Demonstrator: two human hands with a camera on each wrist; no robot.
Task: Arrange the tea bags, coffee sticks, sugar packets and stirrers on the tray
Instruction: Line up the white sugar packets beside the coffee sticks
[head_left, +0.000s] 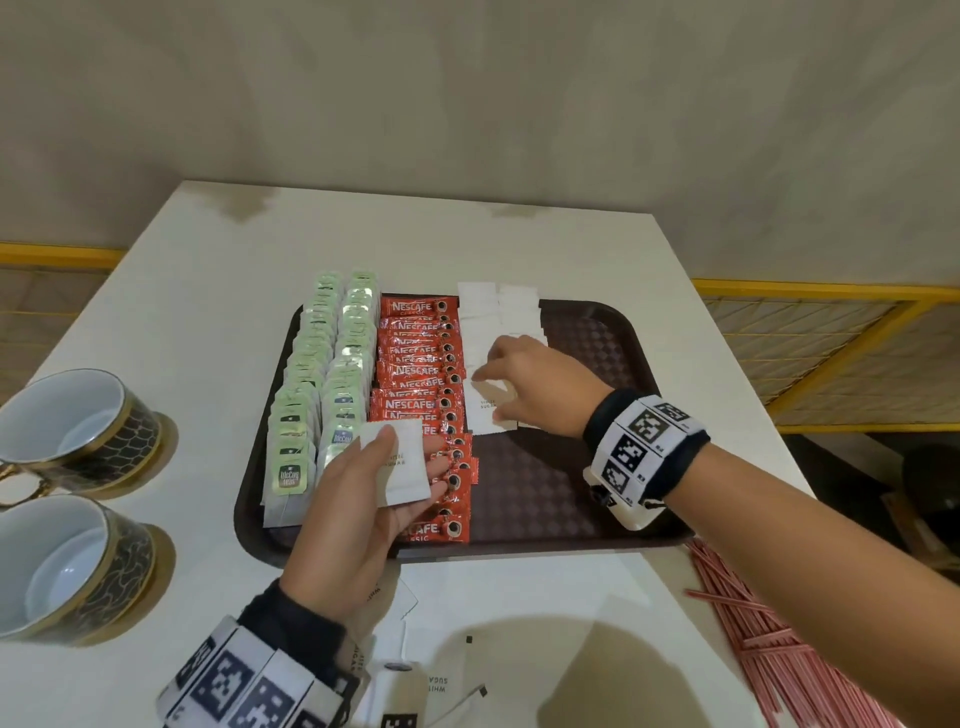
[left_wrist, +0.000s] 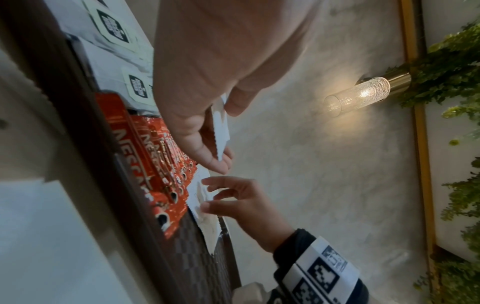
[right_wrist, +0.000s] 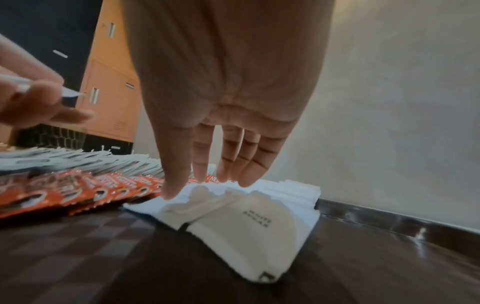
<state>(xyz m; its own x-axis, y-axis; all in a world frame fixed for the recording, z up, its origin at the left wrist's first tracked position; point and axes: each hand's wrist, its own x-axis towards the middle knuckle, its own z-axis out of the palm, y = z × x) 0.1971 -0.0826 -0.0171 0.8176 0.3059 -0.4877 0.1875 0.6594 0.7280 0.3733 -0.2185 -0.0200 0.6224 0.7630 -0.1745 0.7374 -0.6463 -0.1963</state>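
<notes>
White worktop (head_left: 208, 291) carrying tray (head_left: 613, 332): left hand (head_left: 363, 499) pinching a light, limp sugar packet (head_left: 397, 462) by its edges; right hand (head_left: 530, 387), fingers straight, pressing another packet (head_left: 485, 413) flat.

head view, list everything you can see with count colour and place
tray: one, dark brown, table centre
tea bags: many, pale green, two rows at tray's left
coffee sticks: many, red, one row beside the tea
sugar packets: many, white, rows right of the coffee; more loose on the table near the person
stirrers: many, red, table right of tray
cups: two, black and gold, table left
left hand: holds a few sugar packets
right hand: fingertips on the laid sugar packets
</notes>
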